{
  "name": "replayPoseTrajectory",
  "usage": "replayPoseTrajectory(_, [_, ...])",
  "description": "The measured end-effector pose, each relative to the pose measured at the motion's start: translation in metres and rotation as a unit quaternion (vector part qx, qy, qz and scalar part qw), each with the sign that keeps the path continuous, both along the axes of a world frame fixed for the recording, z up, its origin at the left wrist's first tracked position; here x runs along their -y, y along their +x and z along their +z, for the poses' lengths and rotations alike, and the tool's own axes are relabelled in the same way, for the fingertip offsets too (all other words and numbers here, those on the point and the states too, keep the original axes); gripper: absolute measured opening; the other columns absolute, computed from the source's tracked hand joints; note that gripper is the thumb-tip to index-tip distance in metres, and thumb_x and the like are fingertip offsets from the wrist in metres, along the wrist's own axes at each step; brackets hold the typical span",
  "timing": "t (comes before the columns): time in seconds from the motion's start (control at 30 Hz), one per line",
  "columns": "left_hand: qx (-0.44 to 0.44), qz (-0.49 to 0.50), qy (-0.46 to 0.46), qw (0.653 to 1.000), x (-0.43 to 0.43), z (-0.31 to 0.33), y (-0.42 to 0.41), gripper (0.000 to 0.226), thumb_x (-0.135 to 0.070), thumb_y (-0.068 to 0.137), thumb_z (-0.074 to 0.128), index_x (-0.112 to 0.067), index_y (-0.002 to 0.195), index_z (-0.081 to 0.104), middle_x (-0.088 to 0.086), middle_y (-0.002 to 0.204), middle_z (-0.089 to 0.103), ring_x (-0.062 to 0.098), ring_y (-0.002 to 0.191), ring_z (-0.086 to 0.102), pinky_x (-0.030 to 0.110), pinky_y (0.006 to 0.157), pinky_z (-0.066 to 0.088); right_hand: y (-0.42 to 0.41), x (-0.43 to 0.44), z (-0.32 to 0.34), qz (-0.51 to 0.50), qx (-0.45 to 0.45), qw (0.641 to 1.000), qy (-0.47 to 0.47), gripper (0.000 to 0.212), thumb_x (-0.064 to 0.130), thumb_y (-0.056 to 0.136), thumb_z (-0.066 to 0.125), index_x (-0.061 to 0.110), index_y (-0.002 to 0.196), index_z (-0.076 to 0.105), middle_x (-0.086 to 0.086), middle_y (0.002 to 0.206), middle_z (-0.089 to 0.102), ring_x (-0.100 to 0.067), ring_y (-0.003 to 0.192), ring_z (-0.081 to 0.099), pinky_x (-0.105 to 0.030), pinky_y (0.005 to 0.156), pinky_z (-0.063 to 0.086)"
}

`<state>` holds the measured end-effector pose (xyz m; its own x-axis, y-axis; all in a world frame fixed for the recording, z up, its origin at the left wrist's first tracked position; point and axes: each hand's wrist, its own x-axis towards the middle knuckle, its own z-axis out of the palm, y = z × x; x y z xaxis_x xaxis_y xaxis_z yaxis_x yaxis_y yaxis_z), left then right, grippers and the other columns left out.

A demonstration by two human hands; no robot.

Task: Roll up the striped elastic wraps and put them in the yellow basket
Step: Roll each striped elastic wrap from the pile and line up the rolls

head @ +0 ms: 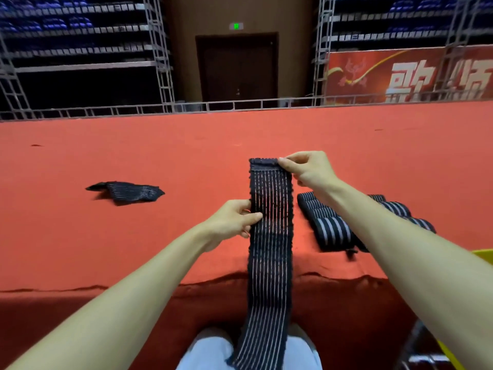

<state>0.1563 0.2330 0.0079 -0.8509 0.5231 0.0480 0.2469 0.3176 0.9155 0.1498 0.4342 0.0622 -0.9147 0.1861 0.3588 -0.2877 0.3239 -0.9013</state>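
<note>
Wrap (269, 249) crosses the table's (133, 236) near edge down to the lap, right hand (306, 169) pinching its far end, left hand (232, 222) pinching its left edge (soft, stretchy, light), so I'd roll from that far end.

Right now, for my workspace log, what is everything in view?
Stretched striped elastic wrap: one, navy with pale stripes, held up between both hands, tail on lap.
Rolled striped wraps: several, navy and white, table right, partly behind forearm.
Crumpled striped wrap: one, navy, table left.
Cloth-covered table: one, red, front.
Yellow basket: one, right edge, mostly cropped.
Door: one, dark, back centre.
Left hand: fingers pinch wrap's left edge.
Right hand: fingers pinch wrap's top corner.
</note>
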Motion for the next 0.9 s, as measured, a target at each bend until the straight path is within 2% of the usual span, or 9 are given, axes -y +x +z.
replayPoseTrajectory(0.2, [-0.031, 0.017, -0.050, 0.998, -0.004, -0.045, -0.039, 0.019, -0.016, 0.101, 0.051, -0.009, 0.105, 0.067, -0.009, 0.079, 0.064, 0.002, 0.060, 0.052, 0.019, 0.061, 0.044, -0.052, -0.001, -0.043, -0.010, 0.030, 0.999, 0.029, 0.011, 0.012, 0.086, 0.073, 0.003, 0.092, 0.072, -0.002, 0.069, 0.064, -0.006, 0.049, 0.048, -0.018, 0.044, 0.039])
replayPoseTrajectory(0.3, [-0.080, 0.043, -0.098, 0.991, -0.005, -0.070, -0.065, 0.018, -0.020, 0.099, 0.055, -0.009, 0.099, 0.068, -0.005, 0.085, 0.069, 0.007, 0.068, 0.056, 0.031, 0.070, 0.047, -0.081, -0.001, -0.071, -0.013, 0.069, 0.997, 0.023, 0.011, 0.004, 0.084, 0.073, 0.000, 0.094, 0.069, -0.007, 0.068, 0.064, -0.006, 0.046, 0.056, -0.019, 0.046, 0.047])
replayPoseTrajectory(0.37, [-0.108, 0.049, -0.146, 0.982, -0.004, -0.084, -0.082, 0.017, -0.024, 0.097, 0.058, -0.015, 0.084, 0.067, -0.006, 0.081, 0.069, 0.003, 0.071, 0.059, 0.029, 0.073, 0.049, -0.096, 0.000, -0.090, -0.017, 0.094, 0.995, 0.007, 0.011, 0.000, 0.084, 0.071, -0.001, 0.094, 0.067, -0.010, 0.068, 0.065, -0.008, 0.047, 0.061, -0.020, 0.050, 0.052])
replayPoseTrajectory(0.43, [-0.140, 0.070, -0.205, 0.966, -0.007, -0.098, -0.095, 0.028, -0.032, 0.092, 0.064, -0.021, 0.068, 0.055, -0.007, 0.074, 0.057, 0.009, 0.073, 0.056, 0.031, 0.073, 0.044, -0.109, 0.001, -0.108, -0.033, 0.112, 0.993, 0.008, 0.010, 0.001, 0.084, 0.072, 0.000, 0.093, 0.067, -0.007, 0.063, 0.064, -0.006, 0.045, 0.061, -0.022, 0.052, 0.056])
replayPoseTrajectory(0.5, [-0.178, 0.116, -0.257, 0.943, -0.011, -0.114, -0.102, 0.030, -0.043, 0.087, 0.067, -0.023, 0.073, 0.051, -0.005, 0.085, 0.050, 0.016, 0.087, 0.047, 0.034, 0.079, 0.036, -0.118, 0.002, -0.127, -0.057, 0.139, 0.988, 0.025, 0.008, 0.006, 0.085, 0.072, 0.007, 0.091, 0.068, -0.004, 0.061, 0.064, -0.006, 0.045, 0.060, -0.026, 0.058, 0.057])
replayPoseTrajectory(0.6, [-0.217, 0.160, -0.230, 0.935, -0.014, -0.137, -0.102, 0.029, -0.049, 0.084, 0.067, -0.027, 0.084, 0.049, -0.010, 0.092, 0.047, 0.012, 0.092, 0.041, 0.030, 0.077, 0.024, -0.128, 0.001, -0.159, -0.105, 0.157, 0.982, 0.020, 0.009, 0.009, 0.084, 0.074, 0.008, 0.092, 0.070, -0.004, 0.066, 0.067, -0.009, 0.053, 0.062, -0.019, 0.061, 0.055])
replayPoseTrajectory(0.67, [-0.227, 0.170, -0.191, 0.940, -0.014, -0.141, -0.105, 0.030, -0.048, 0.082, 0.069, -0.029, 0.090, 0.048, -0.012, 0.095, 0.048, 0.009, 0.093, 0.041, 0.028, 0.078, 0.026, -0.133, 0.001, -0.174, -0.148, 0.145, 0.977, 0.058, 0.012, 0.013, 0.081, 0.077, 0.009, 0.091, 0.073, -0.004, 0.074, 0.069, -0.009, 0.061, 0.062, -0.011, 0.061, 0.047])
replayPoseTrajectory(0.77, [-0.231, 0.170, -0.184, 0.940, -0.014, -0.141, -0.107, 0.027, -0.047, 0.083, 0.069, -0.028, 0.093, 0.053, -0.012, 0.097, 0.049, 0.008, 0.095, 0.043, 0.029, 0.082, 0.031, -0.137, 0.007, -0.179, -0.174, 0.143, 0.965, 0.138, 0.015, 0.016, 0.081, 0.076, 0.013, 0.095, 0.073, -0.004, 0.090, 0.072, -0.016, 0.088, 0.064, -0.017, 0.076, 0.040])
replayPoseTrajectory(0.9, [-0.224, 0.133, -0.179, 0.949, -0.003, -0.136, -0.106, 0.010, -0.031, 0.090, 0.063, -0.025, 0.098, 0.061, -0.009, 0.099, 0.054, 0.016, 0.103, 0.050, 0.035, 0.094, 0.037, -0.144, 0.015, -0.168, -0.188, 0.142, 0.947, 0.219, 0.028, 0.004, 0.082, 0.059, 0.011, 0.108, 0.068, -0.011, 0.109, 0.067, -0.026, 0.107, 0.059, -0.026, 0.089, 0.041])
